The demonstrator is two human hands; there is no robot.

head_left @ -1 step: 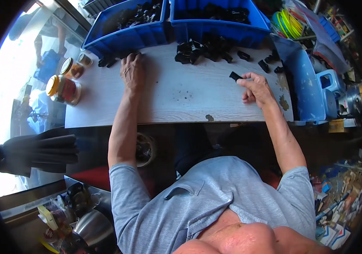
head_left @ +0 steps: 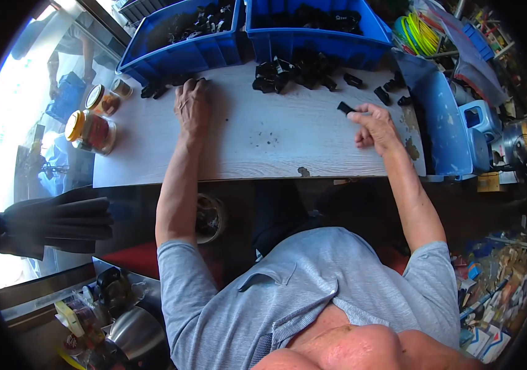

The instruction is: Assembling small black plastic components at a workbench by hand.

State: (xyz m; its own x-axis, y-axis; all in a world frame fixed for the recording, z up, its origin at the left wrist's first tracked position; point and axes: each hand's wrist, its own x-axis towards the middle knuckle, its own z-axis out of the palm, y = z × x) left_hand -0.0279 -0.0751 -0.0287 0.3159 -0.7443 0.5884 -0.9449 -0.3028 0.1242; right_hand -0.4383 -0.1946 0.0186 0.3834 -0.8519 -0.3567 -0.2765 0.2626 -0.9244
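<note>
My right hand (head_left: 374,128) hovers over the right side of the table, pinching a small black piece (head_left: 346,108) between thumb and fingers. Its exact kind is too small to make out. On the far left, my left hand (head_left: 192,106) rests on the tabletop with its fingers curled, in front of the left blue bin (head_left: 189,54). Small black pieces (head_left: 154,91) lie beside its fingertips; what those fingers hold, if anything, is hidden. A heap of similar black parts (head_left: 294,74) sits between the hands, against the right blue bin (head_left: 319,41).
Lidded jars (head_left: 94,132) stand at the table's left end. Several loose black pieces (head_left: 382,95) lie toward the right corner. A light-blue plastic container (head_left: 445,123) adjoins the right edge. Worn spots mark the white tabletop (head_left: 245,148). Below the table is a round bucket (head_left: 214,219).
The black piece in my right hand has tilted and moved slightly away from me. My left hand stays in nearly the same place.
</note>
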